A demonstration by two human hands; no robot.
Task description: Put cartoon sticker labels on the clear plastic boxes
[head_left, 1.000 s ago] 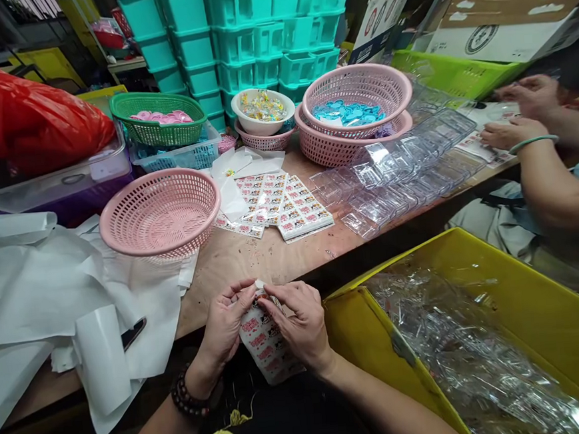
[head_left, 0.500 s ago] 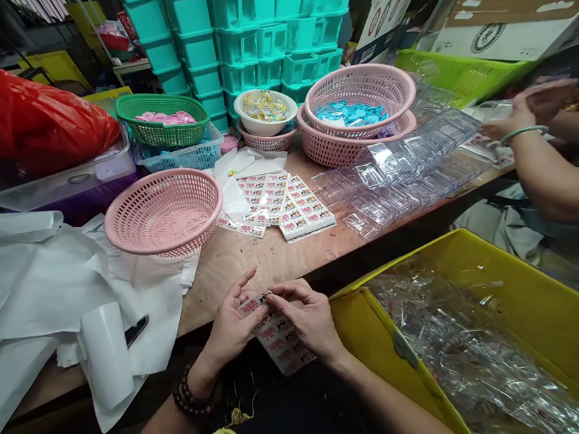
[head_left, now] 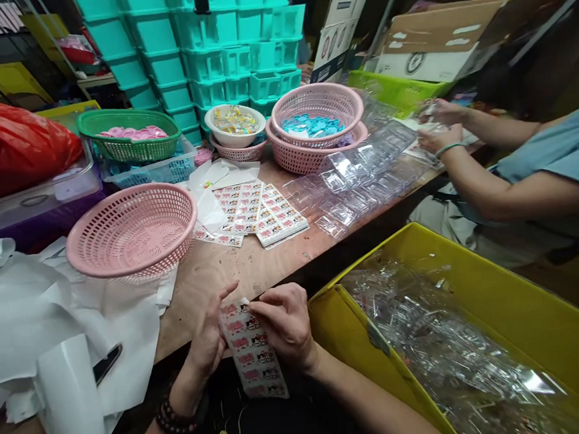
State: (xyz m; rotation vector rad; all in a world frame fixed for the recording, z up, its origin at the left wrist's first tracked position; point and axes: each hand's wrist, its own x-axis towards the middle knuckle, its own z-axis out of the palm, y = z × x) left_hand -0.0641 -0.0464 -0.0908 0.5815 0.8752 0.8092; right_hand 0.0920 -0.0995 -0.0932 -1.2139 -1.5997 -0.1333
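A sheet of small printed stickers (head_left: 253, 357), in rows with pink and black-and-white pictures, hangs upright over my lap. My left hand (head_left: 209, 337) grips its left edge, index finger stretched out past the top. At the upper right corner, my right hand (head_left: 285, 324) is closed in a pinch, and a small white bit shows at its fingertips. Whether that bit is a lifted sticker or the sheet's corner, I cannot tell. Beyond my hands, a stack of sticker sheets (head_left: 280, 218) lies on the wooden table (head_left: 213, 270).
A pink basket (head_left: 130, 229) and white backing paper (head_left: 116, 371) are at left. Clear plastic cases (head_left: 366, 171) lie at right, below baskets of blue pieces (head_left: 312, 127). A yellow bin (head_left: 500, 281) of clear plastic stands right. A co-worker's hands (head_left: 440, 128) work beyond it.
The sticker sheet has turned more upright and faces me. My right hand has moved from across the sheet to its upper right corner. My view has swung right.
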